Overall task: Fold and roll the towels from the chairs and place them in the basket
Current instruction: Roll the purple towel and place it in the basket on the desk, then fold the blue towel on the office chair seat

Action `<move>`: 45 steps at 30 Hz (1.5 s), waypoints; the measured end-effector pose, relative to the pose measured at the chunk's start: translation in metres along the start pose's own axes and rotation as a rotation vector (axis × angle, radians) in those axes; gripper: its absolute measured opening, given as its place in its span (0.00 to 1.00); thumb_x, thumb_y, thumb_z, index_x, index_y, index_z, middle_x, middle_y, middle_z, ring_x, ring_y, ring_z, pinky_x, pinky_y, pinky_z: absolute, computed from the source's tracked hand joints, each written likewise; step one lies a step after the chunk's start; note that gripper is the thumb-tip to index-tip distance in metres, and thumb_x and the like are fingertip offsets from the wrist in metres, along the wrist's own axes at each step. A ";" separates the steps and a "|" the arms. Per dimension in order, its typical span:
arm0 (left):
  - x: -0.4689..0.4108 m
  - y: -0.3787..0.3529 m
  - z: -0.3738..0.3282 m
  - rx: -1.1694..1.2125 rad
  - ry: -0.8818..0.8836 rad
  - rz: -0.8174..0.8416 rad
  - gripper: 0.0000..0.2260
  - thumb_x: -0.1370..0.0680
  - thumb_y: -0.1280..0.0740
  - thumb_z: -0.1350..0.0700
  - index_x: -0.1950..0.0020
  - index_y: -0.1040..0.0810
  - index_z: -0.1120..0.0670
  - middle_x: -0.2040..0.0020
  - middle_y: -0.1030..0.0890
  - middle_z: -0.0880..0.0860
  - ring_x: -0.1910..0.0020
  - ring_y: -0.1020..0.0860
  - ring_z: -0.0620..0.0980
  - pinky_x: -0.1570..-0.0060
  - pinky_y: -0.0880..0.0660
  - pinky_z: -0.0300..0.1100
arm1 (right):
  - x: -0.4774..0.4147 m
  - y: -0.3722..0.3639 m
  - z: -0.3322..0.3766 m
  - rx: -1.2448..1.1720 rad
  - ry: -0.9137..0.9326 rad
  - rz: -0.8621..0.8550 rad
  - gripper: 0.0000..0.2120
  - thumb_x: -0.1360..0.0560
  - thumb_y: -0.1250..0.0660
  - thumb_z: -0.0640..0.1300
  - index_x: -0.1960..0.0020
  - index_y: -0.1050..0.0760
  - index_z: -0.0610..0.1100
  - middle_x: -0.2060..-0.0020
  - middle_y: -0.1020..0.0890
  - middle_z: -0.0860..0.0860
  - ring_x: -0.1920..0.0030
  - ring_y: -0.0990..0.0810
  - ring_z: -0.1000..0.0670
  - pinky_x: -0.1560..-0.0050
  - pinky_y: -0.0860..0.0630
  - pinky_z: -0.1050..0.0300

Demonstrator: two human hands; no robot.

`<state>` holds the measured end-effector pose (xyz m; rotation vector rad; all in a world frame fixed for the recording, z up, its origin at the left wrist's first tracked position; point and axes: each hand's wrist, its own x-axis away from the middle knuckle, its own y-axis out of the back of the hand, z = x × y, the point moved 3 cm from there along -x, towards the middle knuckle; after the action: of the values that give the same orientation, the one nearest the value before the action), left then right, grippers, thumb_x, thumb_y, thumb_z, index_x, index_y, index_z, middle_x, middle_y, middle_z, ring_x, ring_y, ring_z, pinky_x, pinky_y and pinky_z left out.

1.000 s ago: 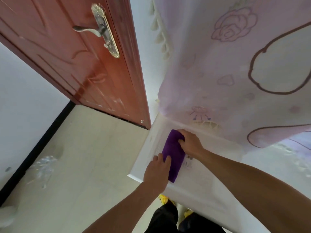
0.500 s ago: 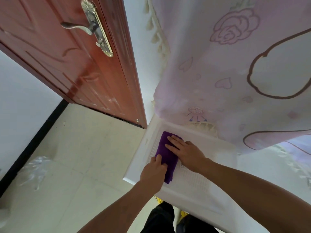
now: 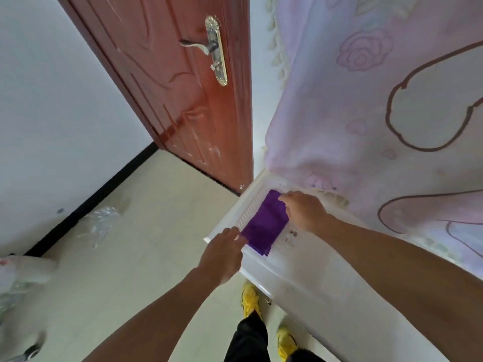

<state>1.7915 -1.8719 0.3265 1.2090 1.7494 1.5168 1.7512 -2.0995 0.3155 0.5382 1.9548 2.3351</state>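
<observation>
A purple towel [image 3: 265,224] lies folded flat as a narrow strip on the perforated floor of a white plastic basket [image 3: 308,273]. My left hand [image 3: 222,254] rests on the basket's near-left rim, its fingertips pinching the towel's near end. At the towel's far right edge, my right hand [image 3: 304,211] presses down with curled fingers. Part of the towel's far end is hidden under that hand.
A red-brown door [image 3: 183,95] with a brass handle [image 3: 209,48] stands ajar to the left. A pink flowered curtain [image 3: 379,105] hangs over the basket's far side. Crumpled clear plastic [image 3: 100,222] lies on the tiled floor by the wall. My yellow shoes [image 3: 251,299] are below the basket.
The towel has been spread wider and flatter in the basket. My right hand slid to its far right edge and my left hand moved to its near end. The camera view shifted left.
</observation>
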 end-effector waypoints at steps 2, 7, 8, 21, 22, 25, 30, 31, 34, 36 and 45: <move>0.037 0.005 0.005 0.006 0.129 -0.041 0.14 0.34 0.26 0.61 0.50 0.17 0.52 0.53 0.20 0.51 0.56 0.19 0.52 0.60 0.21 0.41 | 0.009 0.016 0.015 0.043 0.064 -0.073 0.15 0.22 0.43 0.39 0.38 0.25 0.44 0.49 0.20 0.47 0.49 0.21 0.45 0.53 0.24 0.51; 0.132 0.023 0.018 -0.029 0.519 0.016 0.15 0.21 0.42 0.56 0.35 0.26 0.52 0.40 0.26 0.53 0.42 0.24 0.53 0.46 0.26 0.46 | 0.025 0.034 0.091 0.002 0.280 -0.099 0.12 0.22 0.43 0.42 0.44 0.24 0.45 0.52 0.18 0.48 0.53 0.20 0.44 0.55 0.25 0.52; 0.160 0.028 0.022 -0.045 0.583 0.002 0.15 0.21 0.42 0.55 0.35 0.27 0.51 0.40 0.26 0.53 0.42 0.24 0.53 0.46 0.26 0.46 | 0.030 0.034 0.120 -0.001 0.372 -0.103 0.11 0.23 0.43 0.42 0.45 0.24 0.44 0.52 0.18 0.48 0.53 0.19 0.43 0.54 0.24 0.51; 0.538 0.011 0.072 0.071 1.257 -0.089 0.16 0.20 0.41 0.55 0.33 0.28 0.51 0.37 0.27 0.53 0.40 0.25 0.53 0.45 0.27 0.47 | 0.147 -0.021 0.521 0.172 1.111 -0.017 0.11 0.24 0.44 0.44 0.49 0.25 0.44 0.53 0.18 0.47 0.54 0.21 0.42 0.57 0.26 0.52; 0.566 0.007 0.075 0.084 1.288 -0.082 0.16 0.20 0.41 0.55 0.33 0.28 0.51 0.37 0.27 0.53 0.39 0.25 0.53 0.45 0.27 0.47 | 0.158 -0.027 0.548 0.171 1.135 -0.009 0.12 0.24 0.44 0.44 0.47 0.24 0.44 0.51 0.18 0.47 0.53 0.21 0.43 0.55 0.25 0.52; 0.664 -0.006 0.085 0.122 1.398 -0.058 0.16 0.20 0.41 0.55 0.33 0.28 0.51 0.37 0.27 0.53 0.38 0.26 0.54 0.44 0.28 0.47 | 0.203 -0.054 0.641 0.184 1.207 0.006 0.14 0.23 0.44 0.46 0.42 0.24 0.46 0.47 0.18 0.46 0.49 0.20 0.42 0.50 0.25 0.51; 0.799 -0.018 0.101 0.191 1.563 -0.077 0.15 0.21 0.41 0.55 0.34 0.27 0.51 0.38 0.27 0.53 0.39 0.25 0.54 0.45 0.29 0.45 | 0.273 -0.086 0.767 0.209 1.331 0.054 0.15 0.23 0.44 0.46 0.40 0.25 0.47 0.45 0.18 0.46 0.47 0.21 0.41 0.49 0.25 0.51; 0.822 -0.020 0.108 0.200 1.587 -0.094 0.15 0.21 0.41 0.56 0.35 0.27 0.52 0.38 0.26 0.52 0.40 0.25 0.54 0.46 0.29 0.45 | 0.281 -0.091 0.791 0.219 1.351 0.063 0.15 0.23 0.44 0.46 0.40 0.25 0.47 0.45 0.18 0.47 0.47 0.21 0.42 0.49 0.25 0.51; 0.866 -0.026 0.131 0.239 1.640 -0.123 0.15 0.21 0.41 0.56 0.35 0.27 0.52 0.38 0.26 0.52 0.40 0.25 0.55 0.46 0.29 0.45 | 0.290 -0.101 0.846 0.242 1.395 0.068 0.14 0.23 0.43 0.46 0.41 0.25 0.48 0.47 0.17 0.47 0.48 0.20 0.42 0.51 0.25 0.51; 0.888 -0.035 0.153 0.275 1.661 -0.134 0.15 0.21 0.41 0.56 0.35 0.27 0.51 0.38 0.26 0.53 0.40 0.25 0.55 0.46 0.29 0.45 | 0.286 -0.111 0.885 0.274 1.416 0.076 0.14 0.23 0.44 0.46 0.41 0.26 0.48 0.48 0.17 0.47 0.49 0.20 0.42 0.51 0.25 0.51; 0.976 -0.046 0.301 0.367 1.715 -0.154 0.14 0.21 0.41 0.55 0.35 0.26 0.51 0.40 0.26 0.52 0.42 0.25 0.54 0.49 0.31 0.43 | 0.228 -0.170 1.062 0.316 1.434 0.148 0.13 0.22 0.43 0.47 0.41 0.26 0.48 0.47 0.18 0.48 0.47 0.21 0.44 0.52 0.28 0.53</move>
<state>1.5781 -0.8727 0.3699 -0.5699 3.0069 2.3571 1.8184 -1.0033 0.3541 -1.4880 2.7126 2.7237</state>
